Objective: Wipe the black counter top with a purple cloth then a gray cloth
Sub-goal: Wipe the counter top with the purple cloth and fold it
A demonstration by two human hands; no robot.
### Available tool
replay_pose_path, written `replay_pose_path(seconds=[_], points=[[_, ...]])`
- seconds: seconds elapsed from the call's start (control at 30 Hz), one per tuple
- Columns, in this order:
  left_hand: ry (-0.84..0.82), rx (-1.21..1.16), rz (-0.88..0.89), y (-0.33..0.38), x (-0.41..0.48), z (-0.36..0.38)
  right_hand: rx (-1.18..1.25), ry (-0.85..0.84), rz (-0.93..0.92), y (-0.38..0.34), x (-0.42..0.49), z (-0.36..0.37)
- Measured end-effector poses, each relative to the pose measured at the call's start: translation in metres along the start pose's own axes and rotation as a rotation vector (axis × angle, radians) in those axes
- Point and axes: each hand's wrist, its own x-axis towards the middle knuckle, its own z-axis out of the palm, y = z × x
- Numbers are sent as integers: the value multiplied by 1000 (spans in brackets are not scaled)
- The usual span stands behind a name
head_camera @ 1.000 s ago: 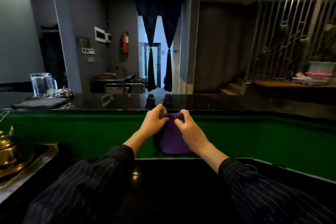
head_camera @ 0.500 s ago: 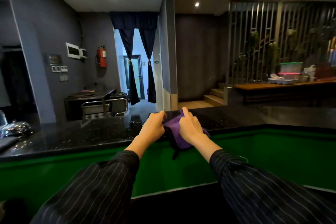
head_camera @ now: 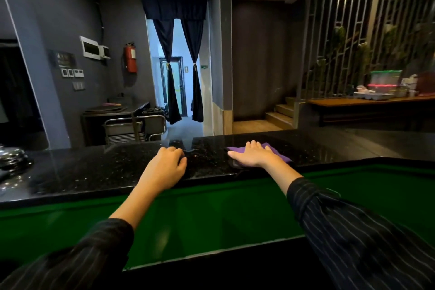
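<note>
The right hand (head_camera: 255, 155), fingers straight and together, should press the cloth (head_camera: 281, 155) flat and sweep the surface (head_camera: 117, 167) in even, overlapping strokes, while the left hand (head_camera: 164, 167), loosely curled and empty, steadies.

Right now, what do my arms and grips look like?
The left sleeve and right sleeve are dark cloth with thin pale pinstripes, ending partway up the forearm. The left grip and right grip are bare: no gloves, rings or watch show.
</note>
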Motion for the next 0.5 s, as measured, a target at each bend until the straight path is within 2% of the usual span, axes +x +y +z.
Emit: replay_pose_path(seconds=[0.2,0.33,0.43,0.5], points=[[48,78,-5,9,-3,-8,5,108,143,-52,24,8],[24,111,5,10,-5,-12,-40,141,223,-94,3,15],[-57,105,27,6,-3,-19,-44,115,139,-86,-11,20],[-140,81,67,-4,-3,-25,-36,6,17,-63,-12,14]])
